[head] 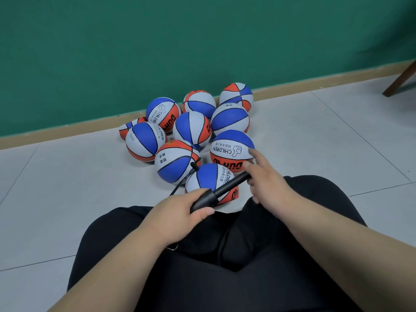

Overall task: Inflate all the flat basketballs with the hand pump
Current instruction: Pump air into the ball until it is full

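Head view, seated person in black trousers [225, 266] on a pale grey tiled floor [67, 199]. The left grip [180, 212] is closed around the thicker near end of the slim black cylindrical hand pump [225, 188], thumb on top. The right grip [267, 183] holds the pump's thinner far end with its lower fingers curled; its forefinger points straight out, next to the basketball printed "CHILDREN" [231, 152]. The pump lies slanted between the two grips, above the knees and over the nearest basketball [207, 179], whose lower red edge looks angular. A thin black hose [182, 183] runs from the left grip up to a neighbouring ball [176, 161], ending on that ball's upper right; whether it is inserted cannot be told. Ten blue, white and orange-red rubber basketballs [192, 129] cluster on the floor, touching, against the tan skirting [67, 129] of a green wall [157, 41]. A brown wooden furniture leg [400, 79] appears at upper right.
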